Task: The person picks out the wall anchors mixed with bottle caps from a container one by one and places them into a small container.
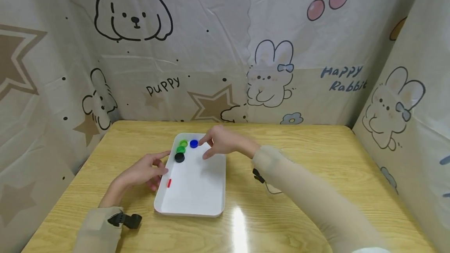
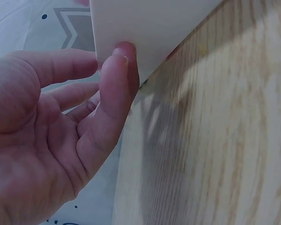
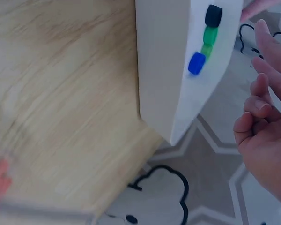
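Observation:
A shallow white tray (image 1: 197,190) lies on the table. Along its far left part sit round bottle caps: a black cap (image 1: 179,157), a green cap (image 1: 181,149), a light green cap (image 1: 183,143) and a blue cap (image 1: 194,143). My left hand (image 1: 145,170) grips the tray's left edge, its fingers bent against the wall. Over the far right of the tray hovers my right hand (image 1: 223,141), index finger extended close beside the blue cap. In the right wrist view, a gap separates that hand from the blue cap (image 3: 196,63), and several of its fingers are curled around nothing.
A small red strip (image 1: 169,183) shows at the tray's left inner side. Beneath my right forearm, the edge of a clear container (image 1: 273,189) peeks out on the wooden table (image 1: 299,221). A patterned curtain (image 1: 211,50) surrounds the table's back and sides.

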A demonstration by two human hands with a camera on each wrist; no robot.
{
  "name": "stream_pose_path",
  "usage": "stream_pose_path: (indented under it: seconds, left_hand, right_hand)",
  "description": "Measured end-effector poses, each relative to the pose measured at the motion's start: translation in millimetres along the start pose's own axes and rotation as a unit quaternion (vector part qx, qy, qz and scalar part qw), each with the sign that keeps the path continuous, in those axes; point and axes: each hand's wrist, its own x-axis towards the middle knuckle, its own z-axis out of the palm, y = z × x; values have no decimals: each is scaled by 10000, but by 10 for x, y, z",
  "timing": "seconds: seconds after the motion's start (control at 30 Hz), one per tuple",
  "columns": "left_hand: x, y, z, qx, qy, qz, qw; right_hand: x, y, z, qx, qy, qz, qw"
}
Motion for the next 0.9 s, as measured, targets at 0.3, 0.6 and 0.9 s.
stream_pose_path:
  seconds: [0.3,0.6,0.9]
  left_hand:
    - [3,-7,-20,-84,-73,30,9999]
    - [8,-18,-27,-156,-156,90,9997]
    - [8,-19,-22,-109,-103,11,9999]
  right_hand:
    - [358,38,255,-26,-273,277,9992]
    - [514,34,454,382,-260,453,9979]
    - [545,89,511,716,94,706,9949]
